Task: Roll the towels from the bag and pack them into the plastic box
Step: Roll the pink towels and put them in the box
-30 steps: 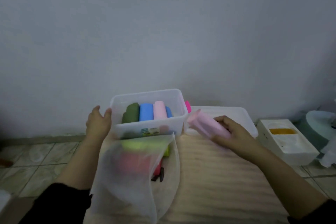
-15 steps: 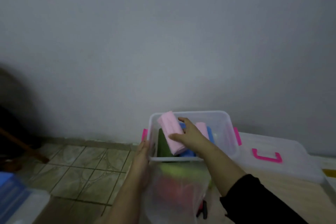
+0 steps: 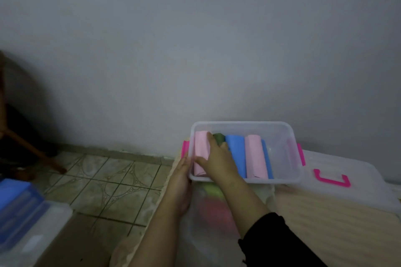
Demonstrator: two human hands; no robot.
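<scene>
Hands first: the right hand reaches into the box and grips a pink roll, fingers curled over its top and thumb at its near side, seating it against the left wall. The left hand lies flat against the outside of that same wall, fingers straight, steadying the box without holding anything. A second ago the pink roll was out over the counter in the right hand; half a second ago it was tilted above the rim; it now lies down at the far left of the row, and the left hand has stayed at the box's left side throughout. Beside it, partly hidden by the fingers, sits a green roll, then a blue roll, a second pink roll and a sliver of another blue one; the right third of the box holds no roll. Towards the camera, the translucent bag shows green and red towels inside, so the job looks well along but not finished. Likely next is letting go of the roll and drawing another towel from the bag. The lid, with its pink handle, rests to the right.
</scene>
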